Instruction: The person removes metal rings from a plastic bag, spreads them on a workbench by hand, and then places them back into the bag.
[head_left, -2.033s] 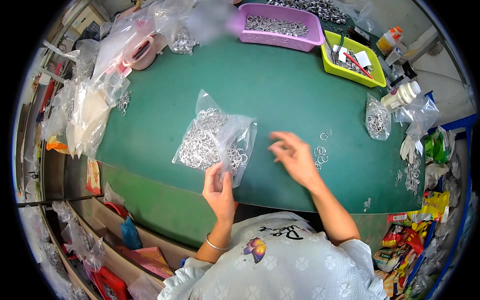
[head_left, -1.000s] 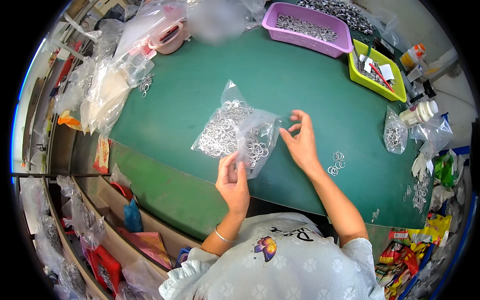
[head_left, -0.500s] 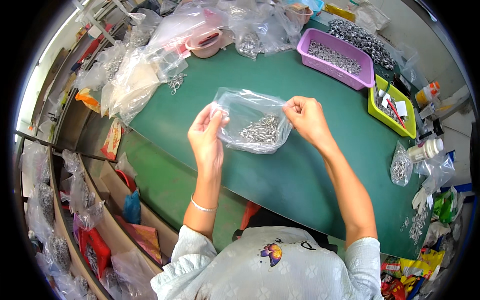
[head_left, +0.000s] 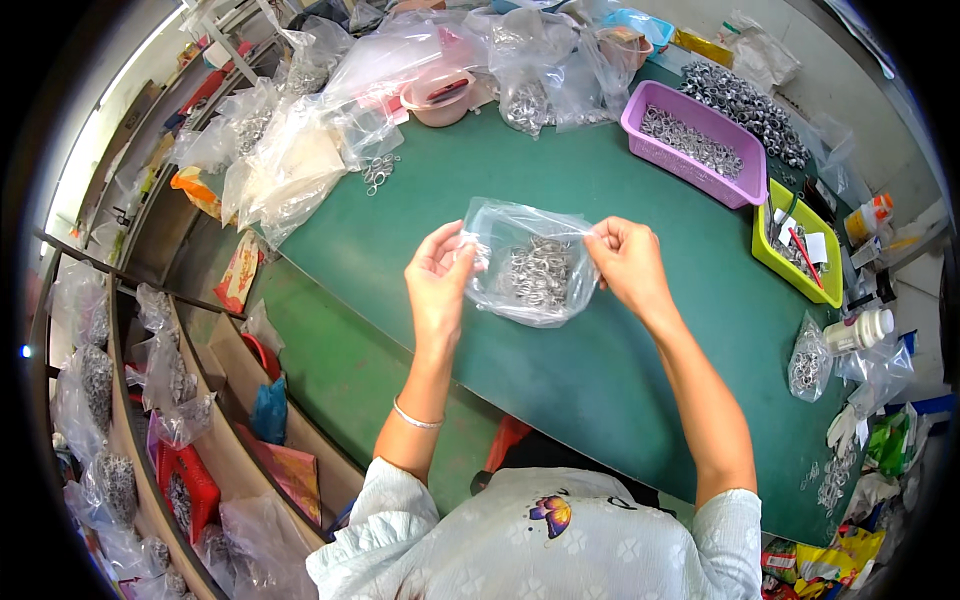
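Note:
Between my hands is a clear plastic bag with a pile of small silvery metal pieces in its lower part. The pieces look like hooks or clasps; their exact kind is too small to tell. My left hand pinches the bag's left edge between thumb and fingers, with some plastic bunched in the grip. My right hand grips the upper right corner, fingers curled in. The bag's mouth is stretched between them, over the green tabletop.
A purple basket of metal rings stands at the far right, beside a heap of dark rings. Nearer is a yellow-green tray with tools. Plastic bags crowd the far left. Shelves with bagged parts line the left.
The metal pieces have shifted and spread into a taller heap inside the bag. Both hands keep their hold on it. The whole view has moved slightly, so everything sits lower and further right.

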